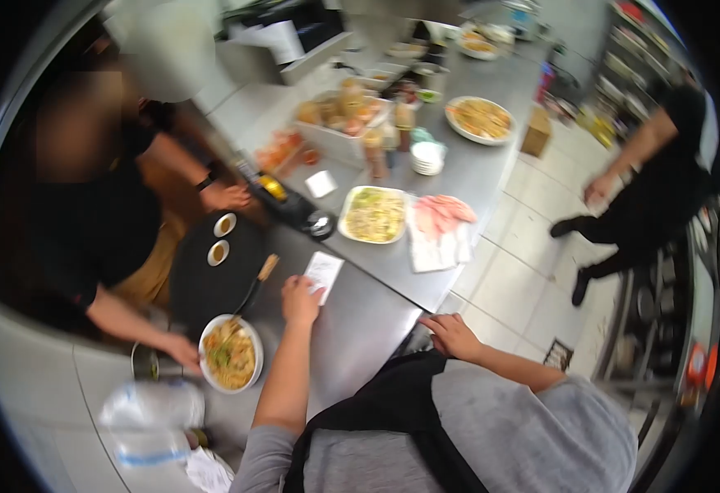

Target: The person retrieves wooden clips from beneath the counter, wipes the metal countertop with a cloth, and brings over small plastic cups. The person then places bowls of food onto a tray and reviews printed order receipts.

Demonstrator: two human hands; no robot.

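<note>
My left hand (301,299) rests at the lower edge of a white paper slip (324,276) on the steel counter (360,320); its fingers are slightly apart. My right hand (452,334) is at the counter's near edge, fingers spread and holding nothing. Left of my left arm, a co-worker's hand (184,353) touches the rim of a white bowl of food (230,353). Beside the bowl lies a round black tray (204,279) with two small sauce cups (219,252) and a utensil with a wooden handle (269,267).
Further along stand a square dish of food (373,215), pink and white cloths (442,234), stacked white bowls (426,158), bottles (374,152) and an oval plate (480,120). Another person (664,156) stands at right. Plastic bags (150,411) lie at lower left.
</note>
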